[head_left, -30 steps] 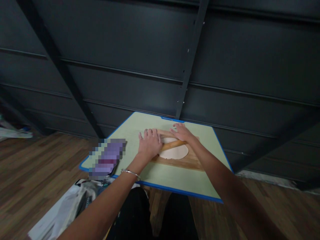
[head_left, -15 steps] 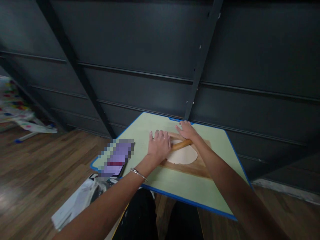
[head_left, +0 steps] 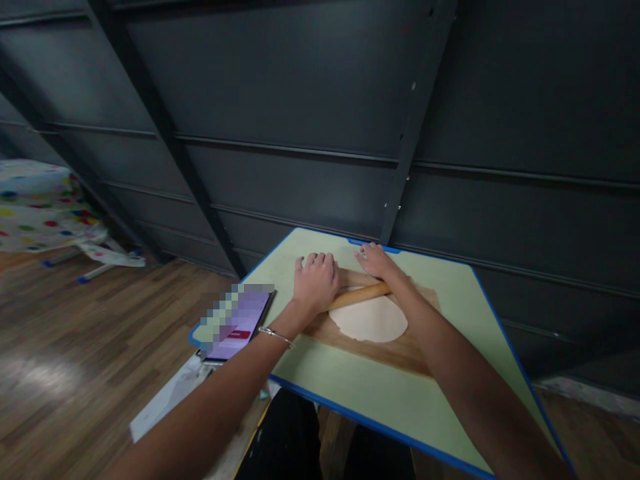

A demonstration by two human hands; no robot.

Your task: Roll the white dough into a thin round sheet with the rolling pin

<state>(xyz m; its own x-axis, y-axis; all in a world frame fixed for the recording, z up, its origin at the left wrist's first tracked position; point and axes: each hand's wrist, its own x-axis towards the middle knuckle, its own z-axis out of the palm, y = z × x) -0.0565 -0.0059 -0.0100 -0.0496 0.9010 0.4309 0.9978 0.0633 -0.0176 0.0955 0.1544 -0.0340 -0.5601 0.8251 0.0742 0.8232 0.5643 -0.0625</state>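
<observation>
A thin wooden rolling pin (head_left: 359, 295) lies slantwise over the far part of a flat, pale sheet of dough (head_left: 371, 321). Under the dough is a wooden board (head_left: 400, 355). At the pin's left end, my left hand (head_left: 316, 280) presses on it with fingers bent over; a bracelet circles that wrist. My right hand (head_left: 376, 260) bears on the other end, its fingers reaching past the pin toward the far table edge. Both ends of the pin are covered by my hands. Some dough shows beyond the pin.
The board rests on a pale green table (head_left: 350, 370) with blue edging. To the left lies a phone or tablet (head_left: 245, 327), its screen partly blurred out. A dark panelled wall (head_left: 300, 173) stands behind. Polka-dot cloth (head_left: 45, 213) hangs at far left. My legs are below the table.
The rolling pin has moved slightly away over the dough, baring more of the near part. My left fingers are more bent. The whole view has shifted a little.
</observation>
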